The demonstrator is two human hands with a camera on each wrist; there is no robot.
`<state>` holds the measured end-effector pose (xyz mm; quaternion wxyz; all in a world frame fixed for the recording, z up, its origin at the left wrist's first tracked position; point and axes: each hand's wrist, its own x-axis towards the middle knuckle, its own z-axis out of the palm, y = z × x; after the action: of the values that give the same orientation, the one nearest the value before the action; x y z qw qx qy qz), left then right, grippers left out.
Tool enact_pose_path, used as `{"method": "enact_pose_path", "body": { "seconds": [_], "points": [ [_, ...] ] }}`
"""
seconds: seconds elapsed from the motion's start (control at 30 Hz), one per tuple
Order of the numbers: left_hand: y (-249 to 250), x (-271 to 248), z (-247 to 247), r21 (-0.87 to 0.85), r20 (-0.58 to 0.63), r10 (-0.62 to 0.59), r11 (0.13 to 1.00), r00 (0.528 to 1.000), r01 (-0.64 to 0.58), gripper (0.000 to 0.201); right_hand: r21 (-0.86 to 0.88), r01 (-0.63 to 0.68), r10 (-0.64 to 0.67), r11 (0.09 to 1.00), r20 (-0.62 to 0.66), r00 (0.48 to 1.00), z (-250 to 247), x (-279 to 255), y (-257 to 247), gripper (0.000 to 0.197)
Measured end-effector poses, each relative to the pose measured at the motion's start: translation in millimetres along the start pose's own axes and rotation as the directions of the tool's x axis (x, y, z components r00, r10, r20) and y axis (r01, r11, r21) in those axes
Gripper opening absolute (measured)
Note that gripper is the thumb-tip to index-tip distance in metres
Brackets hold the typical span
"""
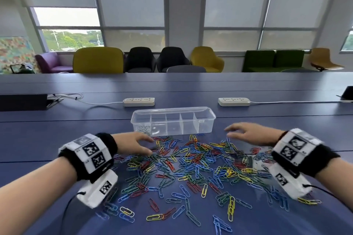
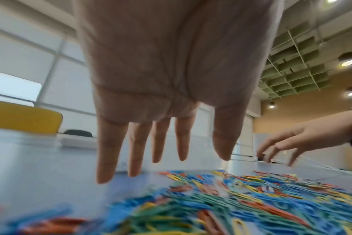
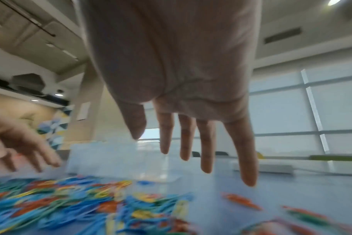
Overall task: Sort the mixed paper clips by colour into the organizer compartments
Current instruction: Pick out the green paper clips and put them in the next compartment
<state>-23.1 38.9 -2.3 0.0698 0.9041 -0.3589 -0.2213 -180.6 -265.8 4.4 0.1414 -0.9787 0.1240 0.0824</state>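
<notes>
A wide pile of paper clips in blue, red, yellow and green lies spread on the blue table. Behind it stands a clear organizer with several compartments; silver clips fill its leftmost one. My left hand hovers over the pile's left edge, fingers straight and spread, holding nothing, as the left wrist view confirms. My right hand hovers over the pile's right edge with fingers spread and nothing in them; in the right wrist view the fingers hang loosely above the clips.
Two white power strips with cables lie behind the organizer. A black box sits at the far left of the table. Chairs line the windows beyond the table.
</notes>
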Motion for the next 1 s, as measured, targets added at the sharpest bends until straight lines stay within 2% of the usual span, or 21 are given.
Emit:
{"method": "enact_pose_path", "body": {
  "seconds": [0.07,0.17,0.27,0.4,0.5,0.57,0.63,0.7,0.8,0.9,1.0],
  "points": [
    [-16.3,-11.7,-5.6,0.021,-0.05,-0.062,0.998,0.997,0.063,0.053,0.01,-0.139,0.139,0.99,-0.06,0.988,-10.4,-21.2,32.3,0.042],
    [-31.0,-26.3,-2.3,0.118,0.04,-0.219,0.97,0.975,0.213,0.051,-0.117,-0.374,0.384,0.92,0.071,0.921,-9.9,-48.8,64.5,0.044],
    [-31.5,-30.2,5.1,0.142,0.065,-0.266,0.957,0.962,0.255,0.061,-0.13,-0.423,0.44,0.897,0.172,0.881,1.0,-62.7,61.6,0.045],
    [-16.0,-15.5,17.7,0.143,0.032,-0.166,0.977,0.986,0.16,0.066,-0.013,-0.324,0.32,0.946,0.195,0.927,11.9,-57.5,34.9,0.049],
    [1.2,-13.5,20.4,-0.031,0.028,-0.077,0.996,0.997,0.078,0.063,0.154,-0.274,0.232,0.949,0.247,0.941,15.5,-53.3,14.5,0.057],
    [5.1,-22.1,15.2,-0.071,-0.016,-0.019,0.997,1.0,0.018,0.054,0.234,-0.283,0.233,0.93,0.218,0.948,9.5,-59.5,9.2,0.044],
    [2.1,-35.2,9.8,-0.089,-0.023,0.01,0.996,1.0,-0.012,0.045,0.204,-0.314,0.273,0.927,0.204,0.94,1.8,-70.8,12.7,0.037],
    [-4.4,-49.8,10.1,-0.123,0.077,0.001,0.992,0.997,0.008,0.04,0.154,-0.372,0.324,0.915,0.268,0.907,-0.5,-82.8,20.7,0.039],
    [-10.4,-66.5,23.3,-0.087,0.292,-0.079,0.99,0.953,0.108,0.041,0.062,-0.389,0.337,0.919,0.387,0.858,10.6,-96.5,24.5,0.039],
    [-7.5,-67.2,36.4,-0.034,0.346,-0.103,0.992,0.933,0.122,0.043,0.079,-0.299,0.25,0.951,0.375,0.893,23.8,-96.4,18.0,0.035],
    [1.4,-59.0,41.2,-0.135,0.342,-0.032,0.987,0.939,0.083,0.041,0.152,-0.228,0.166,0.962,0.34,0.926,30.7,-85.0,7.3,0.03]
  ]
}}
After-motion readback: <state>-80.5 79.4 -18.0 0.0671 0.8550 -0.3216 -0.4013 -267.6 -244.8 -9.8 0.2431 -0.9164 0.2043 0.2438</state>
